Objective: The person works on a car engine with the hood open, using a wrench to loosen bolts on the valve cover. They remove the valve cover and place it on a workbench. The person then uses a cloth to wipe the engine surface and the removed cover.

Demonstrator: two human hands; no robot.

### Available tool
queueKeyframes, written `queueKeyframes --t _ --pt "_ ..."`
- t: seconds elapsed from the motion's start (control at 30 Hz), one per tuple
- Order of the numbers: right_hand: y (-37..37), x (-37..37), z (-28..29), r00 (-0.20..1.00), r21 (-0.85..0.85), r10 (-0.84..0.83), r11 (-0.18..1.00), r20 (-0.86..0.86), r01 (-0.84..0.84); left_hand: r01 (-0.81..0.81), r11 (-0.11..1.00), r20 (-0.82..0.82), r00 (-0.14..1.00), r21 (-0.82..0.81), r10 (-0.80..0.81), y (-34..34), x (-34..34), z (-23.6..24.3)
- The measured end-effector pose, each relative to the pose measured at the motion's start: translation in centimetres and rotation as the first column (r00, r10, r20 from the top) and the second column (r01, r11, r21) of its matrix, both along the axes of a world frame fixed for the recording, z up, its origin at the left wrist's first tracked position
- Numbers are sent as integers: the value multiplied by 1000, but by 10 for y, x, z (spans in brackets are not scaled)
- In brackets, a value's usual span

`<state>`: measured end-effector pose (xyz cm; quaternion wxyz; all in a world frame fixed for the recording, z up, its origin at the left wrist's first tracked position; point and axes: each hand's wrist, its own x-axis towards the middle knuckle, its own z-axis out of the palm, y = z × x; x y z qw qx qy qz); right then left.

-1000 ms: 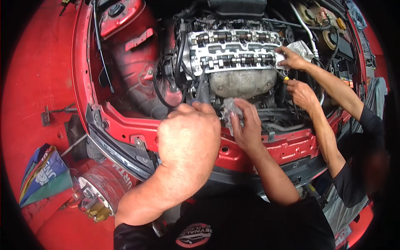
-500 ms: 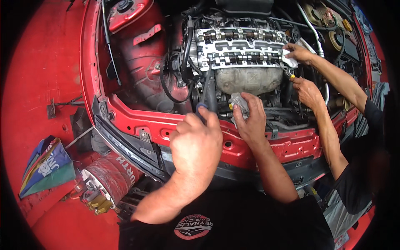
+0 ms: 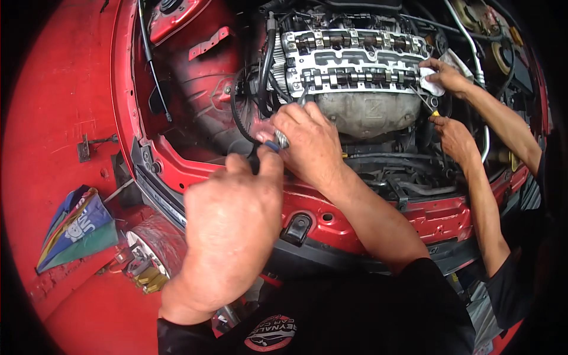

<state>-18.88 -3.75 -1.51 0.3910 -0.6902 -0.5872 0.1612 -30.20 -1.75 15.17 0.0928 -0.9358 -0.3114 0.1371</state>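
At lower left, a bucket (image 3: 164, 235) stood on a red floor (image 3: 109, 302). Just left of centre, the person's left hand (image 3: 234, 207) curled its fingers around a blue-ended tool (image 3: 272, 145), which lay near the middle of the frame. Just beside it, the right hand (image 3: 310, 142) had its fingers bent over a crumpled grey cloth (image 3: 282, 139). At upper centre, an uncovered engine (image 3: 349, 57) showed its camshafts. At right, a co-worker's upper hand (image 3: 448, 78) gripped a white cloth (image 3: 433, 86); the lower hand (image 3: 454, 141) gripped a yellow-handled screwdriver (image 3: 436, 114).
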Motion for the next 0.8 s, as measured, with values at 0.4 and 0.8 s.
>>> queueKeyframes --t 0.4,0.8 --pt "-14 6 0 975 -254 212 949 68 -188 -77 997 -189 979 18 79 -48 11 -14" --pt "-14 4 1 942 -321 328 902 79 -287 -159 986 -108 981 45 163 -59 -7 -27"
